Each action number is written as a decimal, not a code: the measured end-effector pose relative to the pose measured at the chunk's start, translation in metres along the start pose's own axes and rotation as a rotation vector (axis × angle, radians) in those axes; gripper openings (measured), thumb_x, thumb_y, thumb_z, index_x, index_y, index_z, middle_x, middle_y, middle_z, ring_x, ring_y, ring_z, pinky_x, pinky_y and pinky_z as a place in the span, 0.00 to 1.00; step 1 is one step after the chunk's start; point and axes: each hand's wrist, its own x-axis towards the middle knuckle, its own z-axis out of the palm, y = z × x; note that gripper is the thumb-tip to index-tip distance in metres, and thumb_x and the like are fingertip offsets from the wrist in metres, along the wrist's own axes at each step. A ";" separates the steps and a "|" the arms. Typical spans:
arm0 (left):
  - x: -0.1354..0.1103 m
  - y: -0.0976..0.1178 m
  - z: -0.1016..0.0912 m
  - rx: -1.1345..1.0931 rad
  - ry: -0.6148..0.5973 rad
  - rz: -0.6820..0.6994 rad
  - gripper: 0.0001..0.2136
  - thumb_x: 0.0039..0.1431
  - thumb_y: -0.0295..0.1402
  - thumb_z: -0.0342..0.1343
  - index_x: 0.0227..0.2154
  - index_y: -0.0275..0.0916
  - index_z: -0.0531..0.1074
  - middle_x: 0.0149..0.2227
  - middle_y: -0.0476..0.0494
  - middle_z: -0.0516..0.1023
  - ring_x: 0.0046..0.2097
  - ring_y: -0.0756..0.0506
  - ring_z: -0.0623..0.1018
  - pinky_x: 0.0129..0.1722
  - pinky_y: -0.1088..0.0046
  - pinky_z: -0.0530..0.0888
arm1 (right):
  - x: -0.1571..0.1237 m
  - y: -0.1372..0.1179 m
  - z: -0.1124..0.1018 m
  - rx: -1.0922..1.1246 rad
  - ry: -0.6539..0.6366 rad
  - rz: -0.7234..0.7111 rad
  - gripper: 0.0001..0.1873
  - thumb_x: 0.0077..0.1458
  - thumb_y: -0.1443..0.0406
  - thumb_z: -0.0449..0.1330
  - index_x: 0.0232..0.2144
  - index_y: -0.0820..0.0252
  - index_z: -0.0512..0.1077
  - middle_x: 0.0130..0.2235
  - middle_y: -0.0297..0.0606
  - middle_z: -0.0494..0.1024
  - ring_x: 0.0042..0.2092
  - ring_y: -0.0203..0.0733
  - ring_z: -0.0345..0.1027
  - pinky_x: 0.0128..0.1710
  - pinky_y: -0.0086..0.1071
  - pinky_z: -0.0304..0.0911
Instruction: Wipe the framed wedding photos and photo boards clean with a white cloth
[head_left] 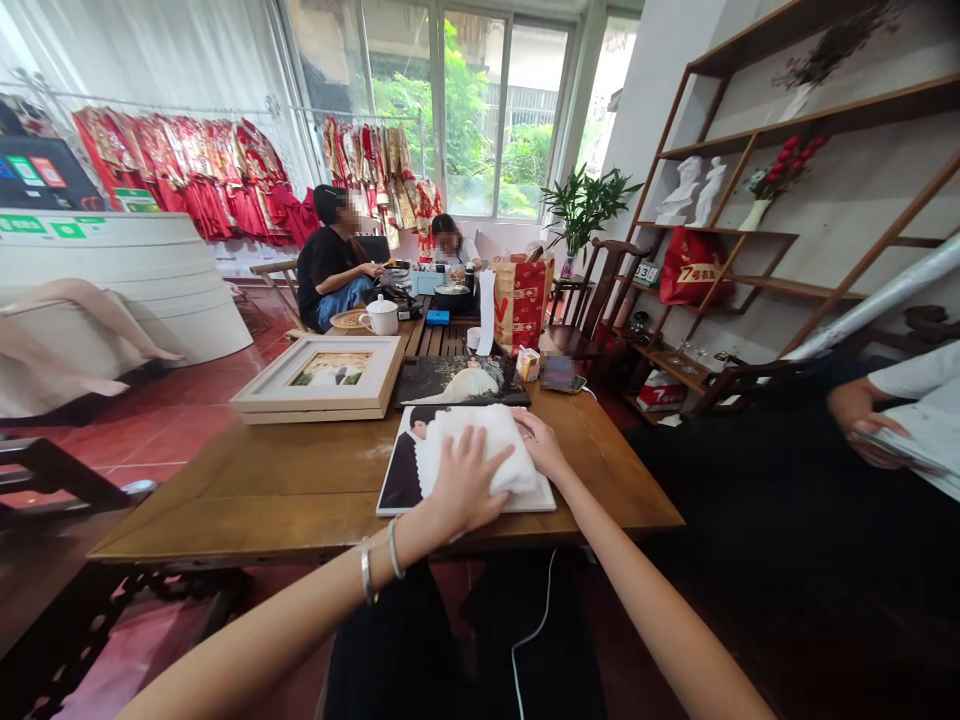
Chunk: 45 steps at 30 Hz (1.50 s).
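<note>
On top of a brown wooden table (300, 472), a flat photo print (400, 472) is lying close to the near edge, and a white cloth (519, 468) is covering much of it. On the print's left part, a dark jacket is showing. The left hand (465, 487) is resting on the cloth with its fingers spread wide, and two bangles (366, 572) are circling that wrist. The right hand (543, 447) is touching the cloth's right side with its fingers a bit bent; I cannot tell if it is pinching the cloth. Just behind the print, a dark picture (424, 378) is lying flat. Off to the left, a pale frame (259, 404) is lying with a small picture inside. A phone (559, 373) is sitting beside a little box (528, 364). Farther back, a white cup (382, 319) and a red and gold bag (531, 300) are standing. Beyond them, a person in black (324, 262) is sitting.
</note>
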 end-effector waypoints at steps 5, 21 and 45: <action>0.037 -0.026 0.005 0.055 0.045 -0.042 0.29 0.56 0.46 0.53 0.61 0.50 0.58 0.61 0.34 0.59 0.61 0.29 0.57 0.54 0.46 0.57 | -0.002 -0.005 0.002 0.017 0.014 -0.013 0.18 0.50 0.67 0.54 0.42 0.55 0.76 0.50 0.40 0.76 0.56 0.46 0.65 0.59 0.44 0.55; -0.035 0.058 0.001 0.001 -0.058 0.006 0.35 0.53 0.47 0.53 0.63 0.42 0.53 0.64 0.28 0.53 0.64 0.22 0.49 0.55 0.34 0.49 | 0.002 0.006 -0.001 0.143 -0.002 0.082 0.18 0.46 0.67 0.56 0.41 0.56 0.77 0.51 0.40 0.76 0.57 0.47 0.64 0.60 0.47 0.53; 0.052 -0.047 0.012 0.016 0.057 0.062 0.33 0.54 0.44 0.55 0.61 0.39 0.55 0.62 0.32 0.58 0.63 0.32 0.56 0.58 0.48 0.55 | -0.003 -0.005 -0.001 0.000 0.017 -0.036 0.21 0.46 0.71 0.53 0.43 0.56 0.76 0.50 0.40 0.76 0.56 0.46 0.65 0.60 0.45 0.55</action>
